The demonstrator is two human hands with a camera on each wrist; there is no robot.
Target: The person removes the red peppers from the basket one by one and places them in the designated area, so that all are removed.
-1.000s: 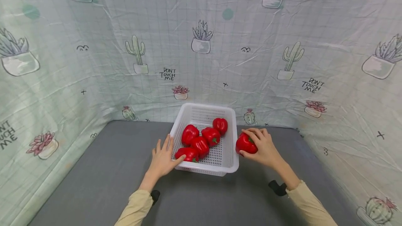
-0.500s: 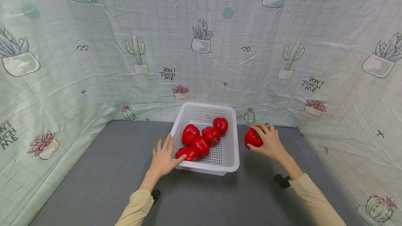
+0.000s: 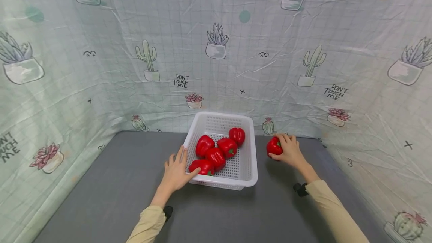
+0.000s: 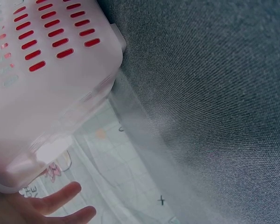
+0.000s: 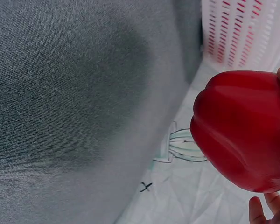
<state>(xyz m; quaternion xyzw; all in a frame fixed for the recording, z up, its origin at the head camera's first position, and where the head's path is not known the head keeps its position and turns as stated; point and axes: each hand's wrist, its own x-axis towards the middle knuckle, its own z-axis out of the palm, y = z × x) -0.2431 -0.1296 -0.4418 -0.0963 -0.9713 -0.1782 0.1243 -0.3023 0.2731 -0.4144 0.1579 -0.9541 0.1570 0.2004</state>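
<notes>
My right hand (image 3: 292,153) grips a red bell pepper (image 3: 273,147) to the right of a white plastic basket (image 3: 250,156). In the right wrist view that bell pepper (image 5: 242,130) fills the right side, with a fingertip at its top edge and more fingers below it. Its green stem faces the palm in the head view. Several red bell peppers (image 3: 215,158) lie inside the basket. At the basket's front left corner rests my left hand (image 3: 176,171), fingers straight along the rim and thumb over the corner. Two of its fingers (image 4: 60,198) spread beside the basket wall in the left wrist view.
A dark grey cloth surface (image 3: 216,216) lies under the basket. A pale curtain (image 3: 216,81) printed with cacti closes off the back and both sides, with the basket standing close to its back part. Black straps (image 3: 300,189) sit at both wrists.
My right hand has carried the bell pepper from the basket's right rim farther right. The left hand and the peppers in the basket have kept their places.
</notes>
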